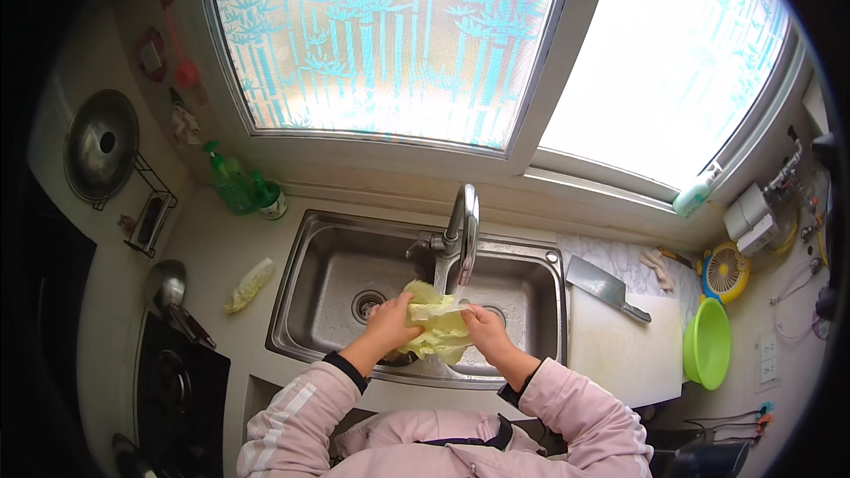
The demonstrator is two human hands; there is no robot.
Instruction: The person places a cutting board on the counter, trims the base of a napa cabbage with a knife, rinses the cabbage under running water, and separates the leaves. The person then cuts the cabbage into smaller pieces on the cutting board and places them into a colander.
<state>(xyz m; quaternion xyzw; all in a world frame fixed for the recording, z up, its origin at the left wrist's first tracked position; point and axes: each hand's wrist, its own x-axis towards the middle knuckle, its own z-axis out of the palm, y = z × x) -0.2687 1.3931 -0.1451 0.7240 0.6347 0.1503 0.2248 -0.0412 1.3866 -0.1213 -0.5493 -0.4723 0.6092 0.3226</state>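
Note:
Pale yellow-green cabbage leaves (435, 332) are held over the divider of a double-bowl stainless steel sink (319, 272). My left hand (392, 325) grips them from the left, its thumb across the leaf. On the other side my right hand (488, 332) pinches the whitish rib end between thumb and fingers. The chrome faucet (470, 226) arches just above, and water seems to run from its spout near the leaves. Part of the right bowl and its drain is hidden behind the leaves and my right hand.
A cleaver (607, 285) lies on a white cutting board (624, 352) right of the sink, beside a lime-green basin (707, 345). Left are a piece of cabbage (250, 285), a ladle (166, 285), a black cooktop (179, 378) and green bottles (229, 182). A window (398, 46) stands behind.

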